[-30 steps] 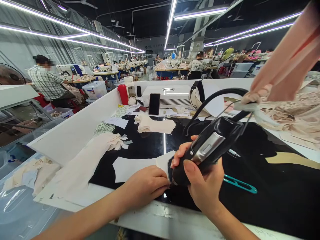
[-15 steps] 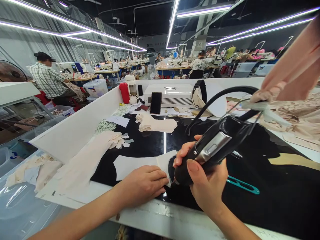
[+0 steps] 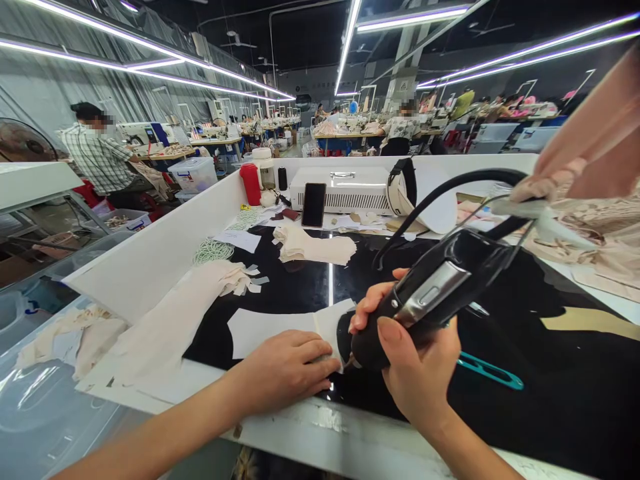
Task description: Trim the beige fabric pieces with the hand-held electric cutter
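My left hand (image 3: pixel 287 367) lies flat with its fingers stretched over a curved white piece of fabric (image 3: pixel 270 328), pressing its right end onto the black work surface (image 3: pixel 555 393). Fingers and thumb of my right hand (image 3: pixel 417 353) wrap around a black corded hand tool (image 3: pixel 430 300) with a metal plate on its side. The tool is tilted, its lower tip beside the right edge of the white piece, close to my left fingertips. Whether the tip touches the fabric I cannot tell. Pale pink cloth (image 3: pixel 590 147) is tied around the tool's upper end.
Right of my hand lies a teal flat tool (image 3: pixel 493 371). Stacked cream fabric pieces (image 3: pixel 317 247) and a phone (image 3: pixel 313 205) are farther back, before a white vented box (image 3: pixel 345 190). Cream cloth (image 3: pixel 165 327) covers the left side. A white wall (image 3: pixel 150 257) borders the table.
The whole view has shifted very slightly. Both hands, the tool and the white fabric piece keep nearly the same places relative to each other.
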Action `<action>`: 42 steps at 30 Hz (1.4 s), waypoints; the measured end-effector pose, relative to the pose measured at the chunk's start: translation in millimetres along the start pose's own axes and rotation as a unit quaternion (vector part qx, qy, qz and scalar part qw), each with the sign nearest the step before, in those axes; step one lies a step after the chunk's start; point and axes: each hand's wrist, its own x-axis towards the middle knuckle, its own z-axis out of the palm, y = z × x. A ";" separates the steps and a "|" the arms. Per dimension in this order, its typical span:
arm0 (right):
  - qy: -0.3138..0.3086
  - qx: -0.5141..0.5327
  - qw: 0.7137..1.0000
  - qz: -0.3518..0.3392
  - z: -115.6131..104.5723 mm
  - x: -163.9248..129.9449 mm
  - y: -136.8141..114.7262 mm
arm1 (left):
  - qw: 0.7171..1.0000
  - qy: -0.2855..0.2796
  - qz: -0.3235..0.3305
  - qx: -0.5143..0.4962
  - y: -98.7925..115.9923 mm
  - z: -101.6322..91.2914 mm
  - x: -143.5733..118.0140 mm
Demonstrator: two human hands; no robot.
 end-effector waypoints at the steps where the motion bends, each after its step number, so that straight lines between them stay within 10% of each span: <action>1: 0.001 0.000 1.000 -0.001 -0.1 -0.1 0.2 | 1.000 -0.001 0.000 -0.002 -0.2 -0.2 -0.6; 42: 0.007 -0.002 1.000 -0.016 -2.6 3.3 1.9 | 0.999 0.033 -0.011 -0.025 2.1 -0.5 -2.5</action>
